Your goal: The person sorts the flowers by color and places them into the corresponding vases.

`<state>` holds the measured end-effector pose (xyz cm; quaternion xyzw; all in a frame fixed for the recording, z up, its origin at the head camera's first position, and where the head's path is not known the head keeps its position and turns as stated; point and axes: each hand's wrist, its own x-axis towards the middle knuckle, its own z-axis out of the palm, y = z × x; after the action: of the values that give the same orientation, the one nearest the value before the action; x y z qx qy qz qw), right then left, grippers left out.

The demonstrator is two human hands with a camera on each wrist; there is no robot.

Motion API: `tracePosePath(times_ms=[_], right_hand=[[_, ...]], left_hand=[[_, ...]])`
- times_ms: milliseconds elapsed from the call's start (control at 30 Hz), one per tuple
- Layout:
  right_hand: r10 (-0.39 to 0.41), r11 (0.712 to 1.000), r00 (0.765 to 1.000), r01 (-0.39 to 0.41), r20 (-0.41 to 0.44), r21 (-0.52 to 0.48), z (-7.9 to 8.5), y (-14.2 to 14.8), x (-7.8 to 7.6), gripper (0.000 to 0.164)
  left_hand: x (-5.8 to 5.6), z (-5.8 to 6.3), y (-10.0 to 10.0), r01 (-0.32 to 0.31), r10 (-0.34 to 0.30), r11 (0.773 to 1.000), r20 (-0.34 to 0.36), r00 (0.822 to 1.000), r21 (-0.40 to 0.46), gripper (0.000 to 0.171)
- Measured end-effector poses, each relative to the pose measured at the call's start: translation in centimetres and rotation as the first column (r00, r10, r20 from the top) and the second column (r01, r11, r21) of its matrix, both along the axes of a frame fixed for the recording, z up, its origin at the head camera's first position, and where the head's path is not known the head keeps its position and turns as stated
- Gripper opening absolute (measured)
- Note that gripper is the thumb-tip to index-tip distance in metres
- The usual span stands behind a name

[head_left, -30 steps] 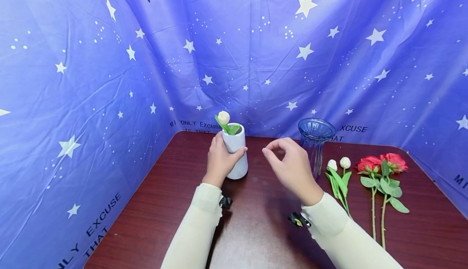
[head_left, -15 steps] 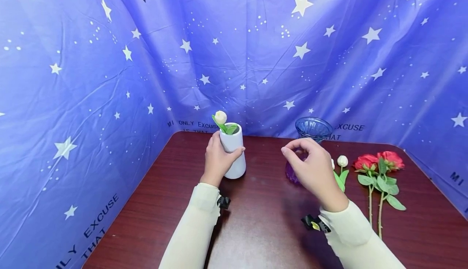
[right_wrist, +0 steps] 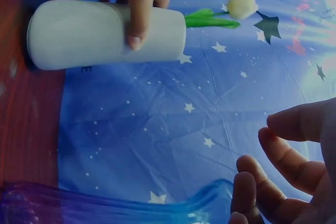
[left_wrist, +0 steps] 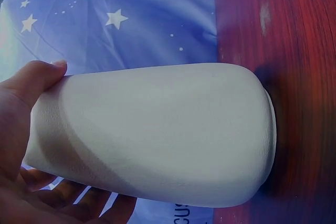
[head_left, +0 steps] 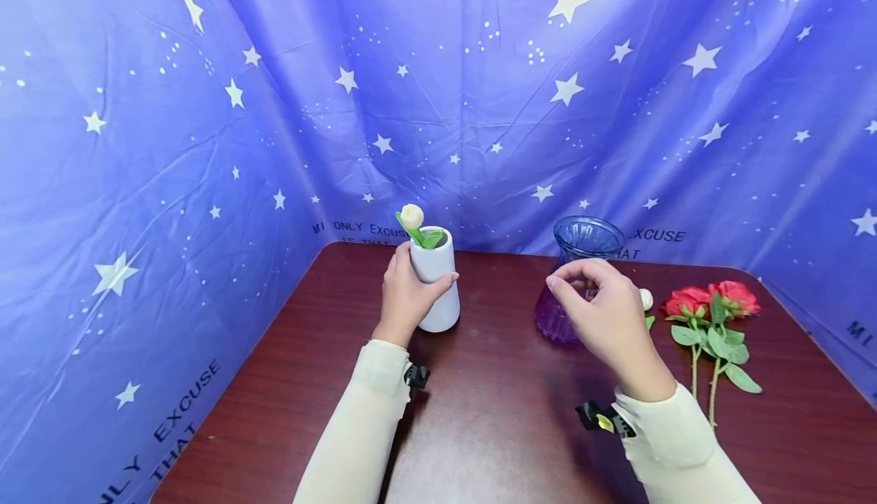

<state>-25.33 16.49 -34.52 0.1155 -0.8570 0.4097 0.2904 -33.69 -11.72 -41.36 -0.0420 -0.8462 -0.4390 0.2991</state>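
A white vase [head_left: 440, 298] stands upright on the table, one white tulip [head_left: 412, 216] leaning out of its mouth to the left. My left hand [head_left: 406, 291] grips the vase around its upper part, the thumb on the near right side; in the left wrist view the fingers wrap the narrow end. My right hand [head_left: 617, 329] is raised in front of the blue-purple glass vase [head_left: 556, 315], its fingers loosely bent with nothing between them. Thumb and index tips [right_wrist: 270, 121] come close together in the right wrist view. Behind the hand, another white tulip [head_left: 646, 299] is mostly hidden.
Two red roses [head_left: 685, 301] with long stems lie on the table at the right. The dark red wooden table [head_left: 479, 413] reaches back to a blue star-printed curtain [head_left: 479, 108], which also hangs along the left and right sides.
My right hand has moved to the right, away from the white vase, and now covers much of the glass vase and the lying tulips. The left hand keeps its grip in place.
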Motion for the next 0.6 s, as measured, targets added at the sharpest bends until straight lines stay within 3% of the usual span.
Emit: tracePosePath(times_ms=[367,600], right_hand=[[-0.045,0.999,0.999,0.045,0.028,0.0,1.4,2.0,0.7,0.009],[-0.082,0.997,0.992,0.082,0.091,0.009,2.2,3.7,1.1,0.013]], left_hand=[[-0.2,0.3,-0.1,0.019,-0.02,1.0,0.024,1.0,0.023,0.088],[0.0,0.1,-0.3,0.02,-0.022,0.999,0.041,0.999,0.031,0.087]])
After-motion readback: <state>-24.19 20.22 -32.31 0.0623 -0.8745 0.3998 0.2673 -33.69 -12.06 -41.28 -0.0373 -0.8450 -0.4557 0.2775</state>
